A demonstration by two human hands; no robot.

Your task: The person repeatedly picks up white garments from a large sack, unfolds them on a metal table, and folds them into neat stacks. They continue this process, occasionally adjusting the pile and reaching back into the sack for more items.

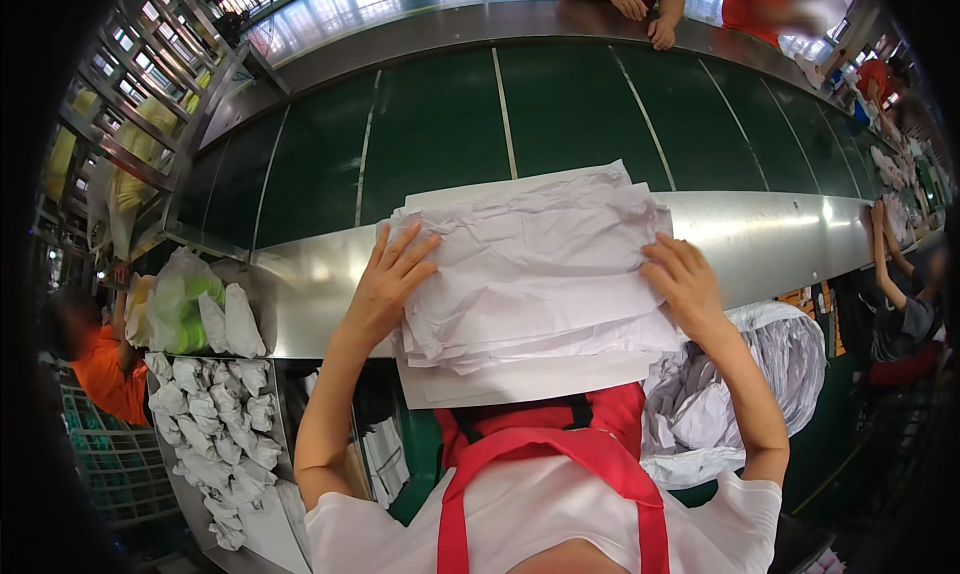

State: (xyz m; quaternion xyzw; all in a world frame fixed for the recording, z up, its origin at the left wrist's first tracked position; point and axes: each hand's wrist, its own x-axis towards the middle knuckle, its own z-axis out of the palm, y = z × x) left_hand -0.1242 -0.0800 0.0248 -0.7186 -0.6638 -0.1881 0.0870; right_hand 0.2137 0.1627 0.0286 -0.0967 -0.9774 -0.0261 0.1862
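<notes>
A thick stack of crumpled white paper sheets (pixel 535 264) lies in front of me, its near part reaching past the edge of the metal ledge. Flatter white sheets (pixel 510 386) stick out beneath it at the near and far sides. My left hand (pixel 388 279) rests on the stack's left edge, fingers spread across the top sheet. On the opposite edge lies my right hand (pixel 690 282), its fingers stretched out over the paper. Both palms are partly turned away, and the thumbs are hard to make out.
Beyond the metal ledge (pixel 780 239) runs a green conveyor belt (pixel 430 139) with pale cross lines. Left stands a bin of crumpled paper bundles (pixel 225 414) near a plastic bag (pixel 185 299). A white sack of paper (pixel 770 374) sits right. Other people work around the belt.
</notes>
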